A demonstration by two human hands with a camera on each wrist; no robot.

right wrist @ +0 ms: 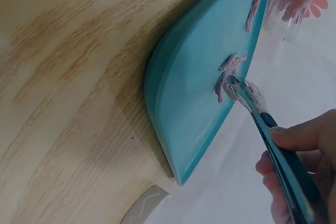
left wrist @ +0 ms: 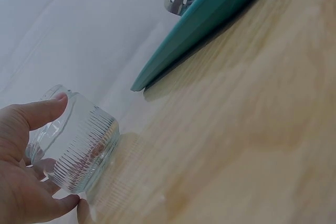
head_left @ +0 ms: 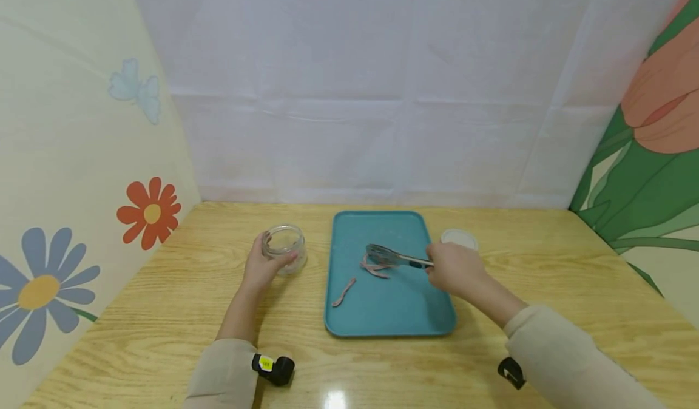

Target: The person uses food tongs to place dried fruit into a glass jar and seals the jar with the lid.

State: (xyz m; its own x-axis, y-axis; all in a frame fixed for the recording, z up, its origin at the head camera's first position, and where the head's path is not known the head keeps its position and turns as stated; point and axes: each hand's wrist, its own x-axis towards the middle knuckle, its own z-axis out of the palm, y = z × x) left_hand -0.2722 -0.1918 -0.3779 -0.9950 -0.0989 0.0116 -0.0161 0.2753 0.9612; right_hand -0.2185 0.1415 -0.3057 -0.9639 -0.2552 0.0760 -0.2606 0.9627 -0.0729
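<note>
The left hand [head_left: 263, 268] grips a glass jar [head_left: 286, 249] left of the tray, thumb on one side near the rim and fingers bent round the other. The jar's mouth is uncovered. The right hand [head_left: 454, 267] is closed round the tongs [head_left: 405, 259], its thumb lying along the handle and its fingers curled beneath. The tips of the tongs meet a small bunch of pinkish strips [head_left: 377, 270] near the middle of the blue tray [head_left: 393, 318]; whether they pinch any of it, I can't tell. A single strip [head_left: 344, 292] lies apart, near the tray's left edge.

In the head view the right hand covers the end of the handle and part of a round white lid [head_left: 460, 237] beside the tray. In the left wrist view the tray and the tongs' slotted head are cut off at the top, and a reddish patch shows through the ribbed glass, too unclear to name. In the right wrist view, a pale curved edge with a wavy line is cut off at the bottom.
</note>
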